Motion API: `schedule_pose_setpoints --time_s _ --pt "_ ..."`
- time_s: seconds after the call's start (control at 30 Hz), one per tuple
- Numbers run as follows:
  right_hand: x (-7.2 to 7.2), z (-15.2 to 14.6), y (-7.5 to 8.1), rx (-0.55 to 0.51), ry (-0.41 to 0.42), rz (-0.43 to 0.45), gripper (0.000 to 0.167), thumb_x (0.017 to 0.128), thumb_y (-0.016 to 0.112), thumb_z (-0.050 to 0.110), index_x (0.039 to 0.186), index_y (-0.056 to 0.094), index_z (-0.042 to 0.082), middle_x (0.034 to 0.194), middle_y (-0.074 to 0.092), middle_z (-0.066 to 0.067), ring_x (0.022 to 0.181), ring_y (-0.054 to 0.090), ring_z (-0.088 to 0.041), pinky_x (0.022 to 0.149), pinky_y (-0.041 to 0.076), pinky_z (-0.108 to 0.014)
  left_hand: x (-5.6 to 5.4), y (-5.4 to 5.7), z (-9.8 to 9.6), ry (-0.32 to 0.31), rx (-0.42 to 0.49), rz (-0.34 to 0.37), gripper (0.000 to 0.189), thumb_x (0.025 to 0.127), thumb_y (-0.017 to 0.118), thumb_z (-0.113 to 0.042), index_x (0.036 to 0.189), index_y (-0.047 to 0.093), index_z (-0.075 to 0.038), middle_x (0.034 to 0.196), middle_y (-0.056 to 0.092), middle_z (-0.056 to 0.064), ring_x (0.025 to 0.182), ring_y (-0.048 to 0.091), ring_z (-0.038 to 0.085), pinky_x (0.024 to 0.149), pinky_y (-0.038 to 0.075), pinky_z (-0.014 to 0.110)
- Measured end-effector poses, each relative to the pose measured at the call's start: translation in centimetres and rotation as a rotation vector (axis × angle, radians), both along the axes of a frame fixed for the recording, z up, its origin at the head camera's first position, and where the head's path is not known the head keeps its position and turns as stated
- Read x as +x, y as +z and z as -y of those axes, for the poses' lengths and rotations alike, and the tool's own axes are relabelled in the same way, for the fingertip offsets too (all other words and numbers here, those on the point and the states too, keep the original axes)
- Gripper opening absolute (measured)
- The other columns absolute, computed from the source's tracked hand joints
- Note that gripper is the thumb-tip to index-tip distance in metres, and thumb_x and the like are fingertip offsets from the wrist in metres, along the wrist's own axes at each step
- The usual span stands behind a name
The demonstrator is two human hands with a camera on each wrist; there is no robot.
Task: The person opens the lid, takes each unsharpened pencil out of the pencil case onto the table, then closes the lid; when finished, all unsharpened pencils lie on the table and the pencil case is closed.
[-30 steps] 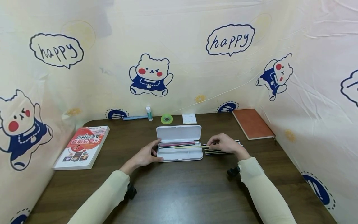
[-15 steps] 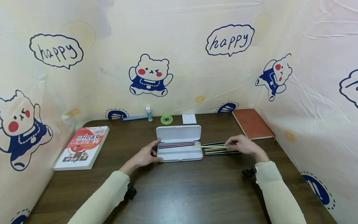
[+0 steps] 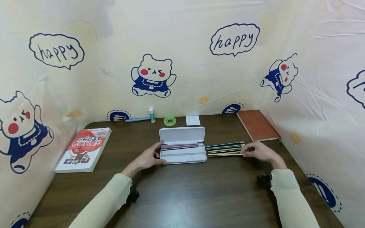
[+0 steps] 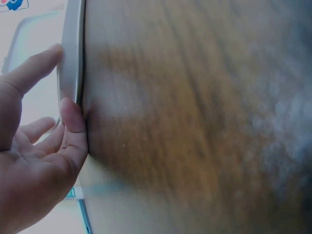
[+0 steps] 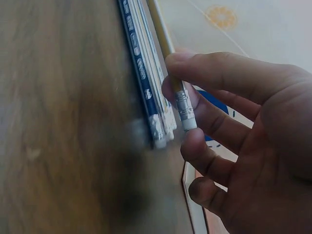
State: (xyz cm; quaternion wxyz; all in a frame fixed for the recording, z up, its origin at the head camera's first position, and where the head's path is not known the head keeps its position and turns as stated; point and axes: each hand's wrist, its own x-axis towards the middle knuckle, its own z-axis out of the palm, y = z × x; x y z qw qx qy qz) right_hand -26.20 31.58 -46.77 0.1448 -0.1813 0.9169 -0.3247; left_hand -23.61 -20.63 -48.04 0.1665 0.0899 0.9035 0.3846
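A white pencil case [image 3: 174, 159] lies with its lid raised, a few pencils [image 3: 181, 146] along the back of its tray. My left hand [image 3: 146, 157] grips the case's left end; the left wrist view shows the thumb and fingers spread along its wall [image 4: 71, 58]. To the right of the case, several dark and yellow pencils [image 3: 224, 146] lie side by side. At their right ends my right hand [image 3: 260, 152] pinches a yellow pencil [image 5: 165, 34] between thumb and fingers, close to its white eraser [image 5: 189, 125]. A dark blue pencil [image 5: 139, 63] lies alongside it.
A thick red and white book [image 3: 85, 148] lies at the left, a brown notebook [image 3: 258, 126] at the back right. Along the back edge are a blue pen [image 3: 138, 120], a glue stick [image 3: 152, 116], a green tape roll [image 3: 169, 121] and a white card [image 3: 193, 120].
My right hand has moved right with the yellow pencil, from beside the case to the far ends of the loose pencils. The pencil has come away from over the tray. My left hand stays put.
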Motion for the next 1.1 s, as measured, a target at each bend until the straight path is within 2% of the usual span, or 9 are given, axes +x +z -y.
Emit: schedule_pose_setpoints --time_s 0.13,0.37,0.53,0.8,0.93,1.1 --pt "0.1 -0.4 -0.3 0.003 0.015 -0.005 0.006 0.089 0.075 0.02 0.094 0.077 0.016 0.098 0.074 -0.002 0.089 0.062 -0.014 0.076 0.049 -0.027 0.0 -0.1 0.0 -0.005 0.0 -0.006 0.092 0.084 0.081 -0.032 0.158 0.027 -0.022 0.129 0.051 0.012 0.096 0.053 0.019 0.08 0.043 0.032" --pt "-0.1 -0.2 -0.7 0.03 -0.003 -0.033 0.005 0.087 0.077 0.018 0.091 0.077 0.017 0.094 0.074 0.0 0.084 0.061 -0.01 0.076 0.048 -0.028 -0.1 -0.1 0.1 -0.003 0.0 -0.009 0.092 0.084 0.081 -0.033 0.158 0.027 -0.023 0.12 0.054 0.012 0.095 0.053 0.019 0.078 0.043 0.032" --pt "-0.1 0.1 -0.8 0.044 -0.013 -0.054 0.006 0.086 0.078 0.019 0.09 0.078 0.016 0.092 0.075 0.0 0.084 0.061 -0.009 0.076 0.049 -0.028 -0.1 -0.1 0.1 -0.004 -0.004 -0.01 0.092 0.084 0.081 -0.033 0.158 0.027 -0.022 0.127 0.052 0.012 0.096 0.053 0.019 0.08 0.043 0.032" --pt "-0.1 0.2 -0.7 0.038 -0.018 -0.056 0.006 0.086 0.078 0.016 0.091 0.079 0.017 0.095 0.075 -0.002 0.087 0.062 -0.013 0.078 0.049 -0.03 -0.1 -0.2 0.1 -0.004 -0.002 -0.016 0.092 0.084 0.081 -0.033 0.158 0.027 -0.022 0.127 0.052 0.012 0.095 0.054 0.019 0.081 0.042 0.033" --pt "-0.1 0.3 -0.5 0.04 -0.024 -0.046 0.008 0.089 0.075 0.02 0.096 0.078 0.018 0.1 0.075 -0.002 0.093 0.065 -0.014 0.082 0.05 -0.033 0.0 -0.1 0.0 -0.005 -0.001 -0.013 0.092 0.084 0.081 -0.032 0.158 0.027 -0.021 0.132 0.05 0.012 0.095 0.054 0.019 0.081 0.043 0.032" --pt "-0.6 1.1 0.0 -0.003 -0.046 0.006 0.014 0.094 0.069 0.021 0.106 0.075 0.016 0.107 0.073 -0.004 0.095 0.063 -0.019 0.083 0.051 -0.037 0.0 0.0 0.0 -0.004 0.004 -0.01 0.092 0.085 0.081 -0.031 0.158 0.027 -0.02 0.133 0.049 0.013 0.095 0.053 0.02 0.079 0.043 0.032"
